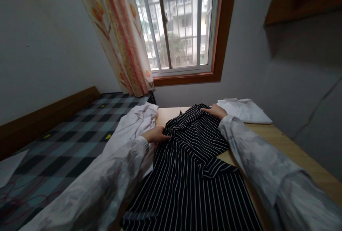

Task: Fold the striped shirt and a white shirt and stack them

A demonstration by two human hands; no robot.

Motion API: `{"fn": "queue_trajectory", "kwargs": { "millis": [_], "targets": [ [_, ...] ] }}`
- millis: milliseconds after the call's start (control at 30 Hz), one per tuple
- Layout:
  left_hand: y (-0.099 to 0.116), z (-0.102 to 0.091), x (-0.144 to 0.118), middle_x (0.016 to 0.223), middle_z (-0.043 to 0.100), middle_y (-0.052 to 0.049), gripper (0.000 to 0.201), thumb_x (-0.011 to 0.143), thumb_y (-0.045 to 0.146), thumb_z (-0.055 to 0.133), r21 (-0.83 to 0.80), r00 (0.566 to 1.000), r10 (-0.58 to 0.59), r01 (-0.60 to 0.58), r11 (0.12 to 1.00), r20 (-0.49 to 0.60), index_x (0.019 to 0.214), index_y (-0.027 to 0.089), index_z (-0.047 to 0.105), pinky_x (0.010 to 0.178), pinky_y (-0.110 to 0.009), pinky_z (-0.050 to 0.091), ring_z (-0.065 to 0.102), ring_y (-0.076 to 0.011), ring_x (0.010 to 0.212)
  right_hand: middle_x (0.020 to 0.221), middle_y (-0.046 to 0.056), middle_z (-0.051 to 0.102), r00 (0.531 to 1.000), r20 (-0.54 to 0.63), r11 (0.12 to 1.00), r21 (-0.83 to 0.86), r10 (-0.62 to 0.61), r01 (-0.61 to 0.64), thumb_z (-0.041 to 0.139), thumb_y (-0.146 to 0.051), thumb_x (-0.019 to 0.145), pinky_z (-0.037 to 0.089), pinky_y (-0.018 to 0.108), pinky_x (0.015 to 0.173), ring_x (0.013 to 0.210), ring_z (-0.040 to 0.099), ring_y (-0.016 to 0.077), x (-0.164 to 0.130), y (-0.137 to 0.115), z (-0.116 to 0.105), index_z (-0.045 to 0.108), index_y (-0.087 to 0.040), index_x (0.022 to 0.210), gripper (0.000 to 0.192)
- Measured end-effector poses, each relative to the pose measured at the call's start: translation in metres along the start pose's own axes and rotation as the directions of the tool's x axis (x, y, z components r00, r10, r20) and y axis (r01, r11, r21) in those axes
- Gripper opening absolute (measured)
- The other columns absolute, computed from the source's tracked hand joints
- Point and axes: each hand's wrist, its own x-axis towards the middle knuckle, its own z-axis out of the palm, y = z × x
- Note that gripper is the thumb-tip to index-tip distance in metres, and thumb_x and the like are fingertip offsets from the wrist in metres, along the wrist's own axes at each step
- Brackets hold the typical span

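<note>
Lying spread along the wooden tabletop (pixel 288 145), a black shirt with thin white stripes (pixel 187 174) runs from the near edge up toward the far edge below the window (pixel 179 21). Its upper part is bunched into folds, and a loose flap of the striped cloth sticks out toward the right edge, where bare wood shows beside it.

The left hand (pixel 156 135) rests at the shirt's left side, fingers pressed on the bunched striped fabric; whether it pinches a fold or only lies flat on it cannot be told. The right hand (pixel 215 111) lies at the far end of the shirt, palm down and fingers stretched on the cloth, not clenched, just beside a folded white garment (pixel 244 111) that sits at the far right corner of the tabletop. Both arms wear pale, light grey sleeves.

At the left edge of the tabletop, touching the striped shirt, lies a rumpled white shirt (pixel 133 124), partly hanging over toward a bed (pixel 66 142) covered with a blue and black checked sheet. A wooden bed rail runs along the left wall. A peach flowered curtain (pixel 123 35) hangs at the window's left side, reaching down to the bed's far corner.
</note>
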Motion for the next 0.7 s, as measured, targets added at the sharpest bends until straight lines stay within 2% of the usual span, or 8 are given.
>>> {"fn": "queue_trajectory", "kwargs": {
  "millis": [67, 133, 267, 333, 433, 567, 633, 700],
  "targets": [
    [-0.002, 0.0, -0.009, 0.098, 0.083, -0.01, 0.048, 0.078, 0.052, 0.082, -0.073, 0.995, -0.031, 0.039, 0.997, 0.097, 0.111, 0.017, 0.076, 0.065, -0.029, 0.06, 0.078, -0.0263, 0.082, 0.134, 0.031, 0.074, 0.999, 0.041, 1.0, 0.008, 0.009, -0.009, 0.068, -0.097, 0.076, 0.057, 0.043, 0.095, 0.126, 0.072, 0.0426, 0.003, -0.007, 0.004, 0.076, -0.009, 0.127, 0.102],
    [-0.005, -0.001, -0.014, 0.093, 0.082, -0.009, 0.046, 0.079, 0.048, 0.082, -0.11, 0.98, -0.061, 0.082, 0.991, 0.187, 0.111, 0.017, 0.074, 0.06, -0.029, 0.06, 0.076, -0.0241, 0.074, 0.126, 0.029, 0.077, 0.997, 0.073, 0.999, 0.035, -0.002, -0.001, 0.078, -0.089, 0.074, 0.058, 0.042, 0.092, 0.121, 0.074, 0.0414, 0.004, -0.012, 0.009, 0.079, -0.01, 0.119, 0.091],
    [-0.011, -0.007, -0.02, 0.092, 0.08, -0.007, 0.045, 0.076, 0.044, 0.084, -0.157, 0.964, -0.086, 0.129, 0.979, 0.253, 0.11, 0.018, 0.073, 0.061, -0.03, 0.061, 0.075, -0.0221, 0.072, 0.101, 0.018, 0.083, 0.986, 0.086, 0.967, 0.221, -0.145, 0.123, 0.098, -0.051, 0.069, 0.058, 0.034, 0.082, 0.103, 0.077, 0.0344, 0.005, -0.016, 0.02, 0.082, -0.014, 0.102, 0.052],
    [-0.015, -0.007, -0.023, 0.097, 0.081, -0.007, 0.051, 0.072, 0.043, 0.086, -0.212, 0.96, -0.075, 0.136, 0.968, 0.271, 0.115, 0.019, 0.072, 0.063, -0.031, 0.062, 0.076, -0.0231, 0.076, 0.096, 0.014, 0.083, 0.978, 0.064, 0.944, 0.282, -0.197, 0.172, 0.095, -0.036, 0.071, 0.057, 0.032, 0.079, 0.098, 0.077, 0.0316, 0.006, -0.017, 0.024, 0.081, -0.015, 0.099, 0.038],
    [-0.023, -0.001, -0.032, 0.094, 0.08, -0.006, 0.057, 0.067, 0.042, 0.089, -0.249, 0.938, -0.034, 0.126, 0.96, 0.344, 0.117, 0.02, 0.073, 0.063, -0.033, 0.062, 0.073, -0.0229, 0.073, 0.105, 0.014, 0.083, 0.976, 0.018, 0.937, 0.286, -0.217, 0.203, 0.085, -0.027, 0.079, 0.057, 0.032, 0.084, 0.101, 0.077, 0.0295, 0.007, -0.019, 0.023, 0.081, -0.014, 0.106, 0.031],
    [-0.032, 0.003, -0.044, 0.077, 0.073, -0.003, 0.04, 0.069, 0.047, 0.087, -0.234, 0.916, 0.017, 0.085, 0.969, 0.401, 0.093, 0.019, 0.075, 0.06, -0.031, 0.054, 0.064, -0.0182, 0.063, 0.122, 0.015, 0.081, 0.958, -0.165, 0.914, 0.299, -0.232, 0.273, 0.072, -0.023, 0.086, 0.057, 0.034, 0.095, 0.109, 0.075, 0.0285, 0.008, -0.013, 0.005, 0.077, -0.014, 0.124, 0.039],
    [-0.035, -0.001, -0.048, 0.08, 0.073, -0.004, 0.042, 0.072, 0.053, 0.085, -0.304, 0.938, 0.03, 0.082, 0.949, 0.345, 0.093, 0.019, 0.074, 0.06, -0.029, 0.052, 0.065, -0.0185, 0.067, 0.124, 0.016, 0.081, 0.93, -0.291, 0.897, 0.31, -0.225, 0.314, 0.071, -0.023, 0.086, 0.057, 0.037, 0.099, 0.11, 0.074, 0.029, 0.009, -0.003, -0.009, 0.075, -0.013, 0.126, 0.041],
    [-0.035, -0.007, -0.05, 0.085, 0.075, -0.005, 0.048, 0.075, 0.061, 0.082, -0.355, 0.975, 0.002, 0.079, 0.932, 0.222, 0.098, 0.019, 0.073, 0.062, -0.028, 0.052, 0.067, -0.0199, 0.074, 0.124, 0.017, 0.08, 0.903, -0.382, 0.886, 0.326, -0.194, 0.328, 0.072, -0.024, 0.085, 0.058, 0.039, 0.101, 0.11, 0.074, 0.0297, 0.01, 0.011, -0.025, 0.074, -0.012, 0.126, 0.042]
  ]
}}
